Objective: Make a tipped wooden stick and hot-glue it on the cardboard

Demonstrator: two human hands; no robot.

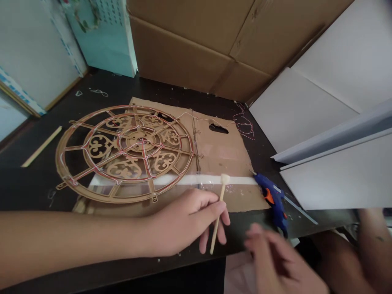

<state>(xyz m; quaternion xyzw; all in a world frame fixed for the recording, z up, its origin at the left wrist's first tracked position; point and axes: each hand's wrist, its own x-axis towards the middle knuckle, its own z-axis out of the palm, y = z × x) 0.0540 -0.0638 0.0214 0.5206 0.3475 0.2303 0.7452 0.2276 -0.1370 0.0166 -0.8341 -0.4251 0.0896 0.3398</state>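
My left hand (pixel 196 220) pinches a thin wooden stick (pixel 217 222) between thumb and fingers. The stick leans up and away, with a whitish lump (pixel 225 179) at its top end. To its right, my right hand (pixel 272 257) is slightly blurred, its thumb and fingertips drawn together; I cannot make out anything between them. A blue hot glue gun (pixel 274 200) with an orange trigger lies just beyond it. Left of the stick lies a round tan openwork frame (pixel 148 195) with scroll inserts and red and white wires along its ribs.
A flattened cardboard sheet (pixel 220 147) with a white strip (pixel 241 180) lies on the dark table (pixel 171 87). Another wooden stick (pixel 42 146) is at the left, tangled wire (pixel 244 124) at the back right. Large cardboard (pixel 183 49) and white panels (pixel 306 110) border the table. A person's limb (pixel 372 232) shows at the right edge.
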